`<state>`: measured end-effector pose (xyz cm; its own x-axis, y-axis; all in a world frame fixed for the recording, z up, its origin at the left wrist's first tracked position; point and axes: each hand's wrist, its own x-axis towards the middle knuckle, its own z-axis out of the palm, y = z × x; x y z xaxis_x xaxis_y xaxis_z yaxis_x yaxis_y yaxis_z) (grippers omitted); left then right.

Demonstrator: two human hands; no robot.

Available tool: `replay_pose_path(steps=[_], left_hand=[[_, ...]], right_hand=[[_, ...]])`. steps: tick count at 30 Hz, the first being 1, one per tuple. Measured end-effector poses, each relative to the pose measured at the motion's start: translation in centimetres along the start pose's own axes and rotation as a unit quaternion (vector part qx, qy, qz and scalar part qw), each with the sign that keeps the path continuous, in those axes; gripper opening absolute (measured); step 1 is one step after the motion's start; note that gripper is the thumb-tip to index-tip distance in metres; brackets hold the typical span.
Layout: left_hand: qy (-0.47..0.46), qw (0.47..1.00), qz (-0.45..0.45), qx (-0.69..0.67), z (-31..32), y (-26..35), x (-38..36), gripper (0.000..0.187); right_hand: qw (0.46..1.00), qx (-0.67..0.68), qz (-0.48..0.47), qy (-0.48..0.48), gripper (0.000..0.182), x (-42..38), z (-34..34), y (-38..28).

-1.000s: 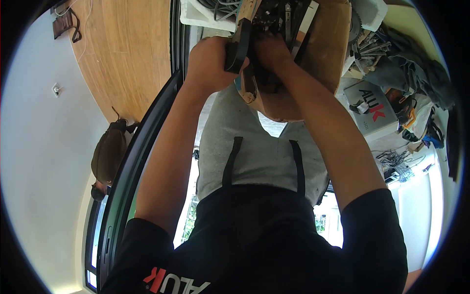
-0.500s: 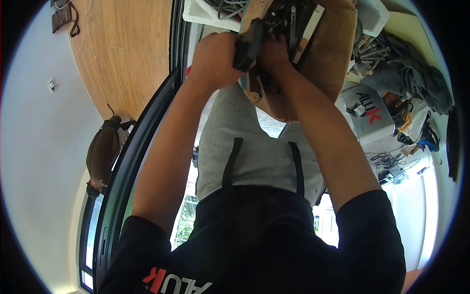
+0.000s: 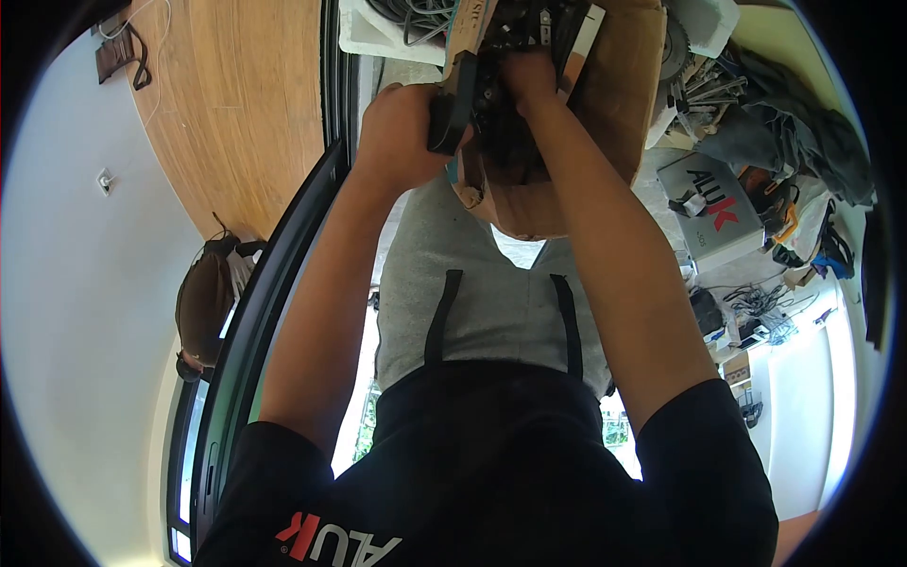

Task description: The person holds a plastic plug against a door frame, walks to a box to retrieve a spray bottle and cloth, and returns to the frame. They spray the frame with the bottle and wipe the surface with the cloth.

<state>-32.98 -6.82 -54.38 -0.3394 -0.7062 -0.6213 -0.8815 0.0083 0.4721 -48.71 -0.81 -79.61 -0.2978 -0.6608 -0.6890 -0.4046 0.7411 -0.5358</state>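
In the upper middle, a cardboard box [image 3: 614, 113] holds dark hardware pieces, a silver strip and a long piece with a white edge [image 3: 581, 52]. My left hand [image 3: 402, 132] is at the box's left rim, closed around a black angular piece [image 3: 453, 104] whose exact kind I cannot make out. My right hand [image 3: 529, 77] reaches down into the box among the dark pieces. Its fingers are hidden there, so their grip does not show.
A white foam tray [image 3: 392, 36] with coiled cable stands left of the box. To the right lie loose metal parts [image 3: 713, 85], dark cloth [image 3: 784, 128] and a grey ALUK carton [image 3: 709, 208]. A black door frame [image 3: 274, 265] runs along my left, beside wooden flooring [image 3: 236, 104].
The box and both hands sit slightly further left and higher in view. My right hand has shifted within the box; my left hand keeps the black piece.
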Motion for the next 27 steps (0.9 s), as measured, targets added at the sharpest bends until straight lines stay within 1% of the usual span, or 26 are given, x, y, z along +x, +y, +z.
replay_pose_path(steps=[2, 4, 5, 7, 8, 11, 13, 14, 17, 19, 21, 22, 24, 26, 27], left_hand=[[-0.02, 1.0, -0.01, 0.0, -0.4, -0.2, 0.1, 0.032], [0.044, 0.998, 0.05, 0.021, 0.3, -1.2, 0.1, 0.033], [0.075, 0.994, 0.078, 0.028, 0.6, -1.5, 0.0, 0.034], [0.034, 0.998, 0.049, -0.01, 0.3, -1.9, 0.0, 0.034], [0.013, 0.999, 0.035, -0.029, 0.2, -2.1, 0.1, 0.034], [0.013, 0.999, 0.037, -0.005, 0.1, -2.5, -0.4, 0.033], [-0.017, 0.999, -0.007, -0.043, -0.7, -2.0, -0.5, 0.032], [-0.031, 0.997, -0.03, -0.064, -0.9, -1.8, -0.6, 0.032], [0.022, 0.999, 0.037, -0.011, 0.0, -2.2, -0.9, 0.031], [0.015, 1.0, 0.02, -0.008, 0.0, -2.0, -1.0, 0.031], [0.017, 1.0, 0.018, -0.001, 0.2, -2.0, -0.7, 0.03], [0.022, 0.999, 0.023, 0.004, 0.3, -2.3, -0.7, 0.029], [0.024, 0.999, 0.022, -0.003, 0.3, -2.6, -0.6, 0.027], [0.013, 1.0, 0.012, -0.025, -0.1, -3.0, -0.5, 0.026], [0.017, 0.999, 0.007, -0.036, -0.1, -2.9, -0.4, 0.027]], right_hand=[[0.996, 0.086, 0.037, 0.006, 0.033, -0.1, 0.6, 0.4], [0.972, 0.19, 0.139, -0.01, 0.046, -2.6, -2.4, -3.1], [0.962, 0.218, 0.159, -0.046, 0.045, -3.8, -4.5, -4.6], [0.935, 0.27, 0.201, -0.116, 0.043, -6.2, -8.5, -7.1], [0.926, 0.285, 0.205, -0.136, 0.043, -6.8, -9.7, -7.1], [0.899, 0.322, 0.223, -0.196, 0.046, -6.8, -13.8, -5.0], [0.88, 0.327, 0.25, -0.235, 0.047, -6.1, -16.2, -3.2], [0.893, 0.301, 0.242, -0.229, 0.049, -6.4, -16.4, -3.0], [0.934, 0.206, 0.22, -0.194, 0.052, -7.2, -16.3, -3.3], [0.957, 0.118, 0.218, -0.152, 0.051, -7.9, -15.5, -3.6], [0.99, 0.001, 0.108, -0.095, 0.049, -8.5, -15.1, -4.1], [0.995, -0.058, 0.053, -0.065, 0.049, -9.1, -15.0, -5.3], [0.995, -0.079, 0.024, -0.049, 0.043, -11.5, -14.4, -9.4], [0.992, -0.095, -0.02, -0.08, 0.042, -13.4, -12.1, -12.3], [0.986, -0.1, -0.056, -0.122, 0.041, -13.9, -11.2, -13.4]])
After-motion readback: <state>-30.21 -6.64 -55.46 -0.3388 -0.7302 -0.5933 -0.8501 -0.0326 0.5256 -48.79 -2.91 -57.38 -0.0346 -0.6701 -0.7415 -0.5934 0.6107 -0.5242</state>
